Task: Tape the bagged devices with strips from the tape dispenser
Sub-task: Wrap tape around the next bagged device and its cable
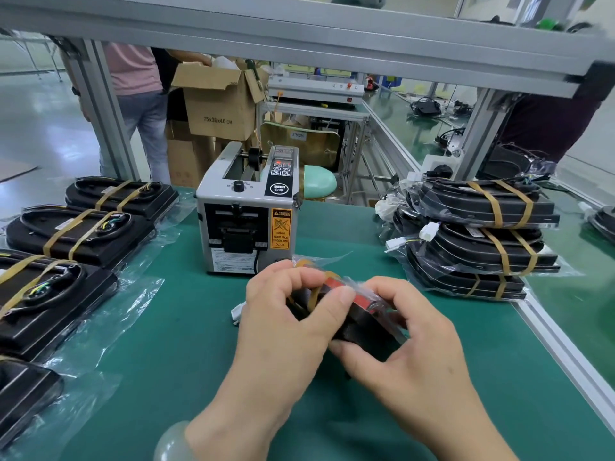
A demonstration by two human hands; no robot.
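Closest to the camera, a pale bangle (171, 442) sits on the left wrist. Just past it, both hands meet over the green mat (173, 354). The left hand (286, 314) has its fingers curled, and its thumb pushes down on a yellow tape strip (314, 294) that wraps the bagged device (366, 319). The right hand (412, 334) holds the same device from the other side, fingers bent over the top and thumb tucked under. The device is black with a red stripe, inside a clear bag. It is lifted a little off the mat, and its long side slants from far left to near right, so the strip crosses it the short way. A small white plug (237, 315) pokes out beside the left hand. The tape dispenser (246, 224) stands straight ahead of the hands and a bit to the left, with its mouth facing the person. The left hand is nearer to it, so I think that hand has the shorter reach for the next strip. I cannot tell if a strip is waiting in the mouth. On the left lies a row of taped devices (80, 236). On the right is a stack of taped devices (482, 242). Far behind the frame stands a cardboard box (219, 108).
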